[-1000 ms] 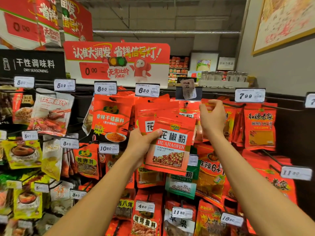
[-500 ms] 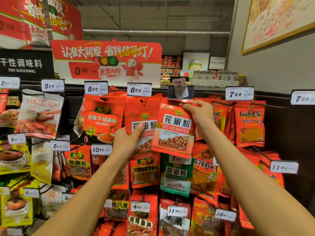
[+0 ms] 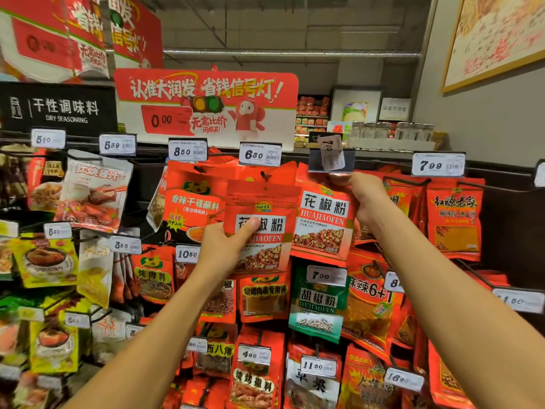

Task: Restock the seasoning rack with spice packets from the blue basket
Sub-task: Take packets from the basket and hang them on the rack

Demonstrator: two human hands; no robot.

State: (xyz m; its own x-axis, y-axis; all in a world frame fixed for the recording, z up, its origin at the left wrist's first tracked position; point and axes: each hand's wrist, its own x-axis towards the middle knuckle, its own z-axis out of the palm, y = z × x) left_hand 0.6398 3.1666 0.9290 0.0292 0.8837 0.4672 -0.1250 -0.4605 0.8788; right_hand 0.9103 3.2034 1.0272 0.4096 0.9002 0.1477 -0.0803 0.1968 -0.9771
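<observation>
Supermarket aisle, dry seasoning rack (image 3: 501, 187) packed with hanging red packets on pegs, price tags along the top rail, blue basket not in view. Right hand (image 3: 365, 199) pinches the top edge of a huajiao powder packet (image 3: 323, 222) right under the crooked 7.00 tag holder (image 3: 331, 156), at the peg; whether the hole is already on the hook is hidden behind the fingers. Left hand (image 3: 224, 246) grips a second huajiao packet (image 3: 262, 228), thumb across its label, held just left of the first and in front of the 6.30 row. Risks: the hole misses the peg tip and the packet drops when the pinch lets go; the loose tag gets knocked off; the left-hand packet ends up on the neighbouring 6.30 peg, wrong price.
</observation>
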